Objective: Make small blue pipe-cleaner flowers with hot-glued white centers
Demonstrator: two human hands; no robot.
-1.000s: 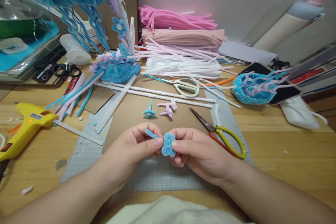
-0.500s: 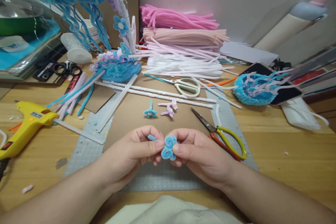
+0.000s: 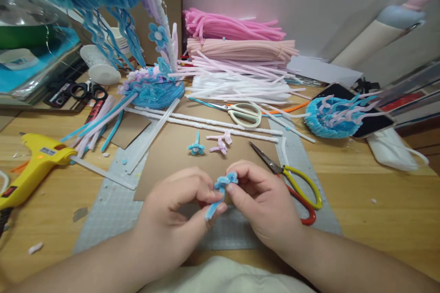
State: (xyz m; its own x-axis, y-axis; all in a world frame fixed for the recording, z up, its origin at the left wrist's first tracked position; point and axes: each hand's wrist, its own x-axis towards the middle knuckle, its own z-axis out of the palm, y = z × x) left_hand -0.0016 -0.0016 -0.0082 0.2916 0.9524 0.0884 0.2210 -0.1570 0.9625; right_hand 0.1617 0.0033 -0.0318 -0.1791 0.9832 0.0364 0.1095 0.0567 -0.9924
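Both my hands meet over the grey cutting mat [image 3: 113, 201] near the table's front edge. My left hand [image 3: 175, 215] pinches the stem of a small blue pipe-cleaner flower [image 3: 222, 190], with the stem pointing down and left. My right hand [image 3: 261, 201] pinches the looped petals at the flower's top. A finished blue flower [image 3: 196, 147] and a pale purple one [image 3: 220, 143] lie on the brown card [image 3: 172, 155] just beyond my hands.
Yellow-handled scissors [image 3: 292, 181] lie right of my right hand, white scissors [image 3: 240, 112] farther back. A yellow glue gun [image 3: 30, 167] sits at the left. Stacks of pink and white pipe cleaners [image 3: 240, 55] fill the back. Blue woven pieces stand at the back left [image 3: 151, 87] and right [image 3: 330, 114].
The flower has been turned: its petals now face up and the stem points down-left. My left hand has rolled over and shifted its pinch to the stem; both hands dropped slightly.
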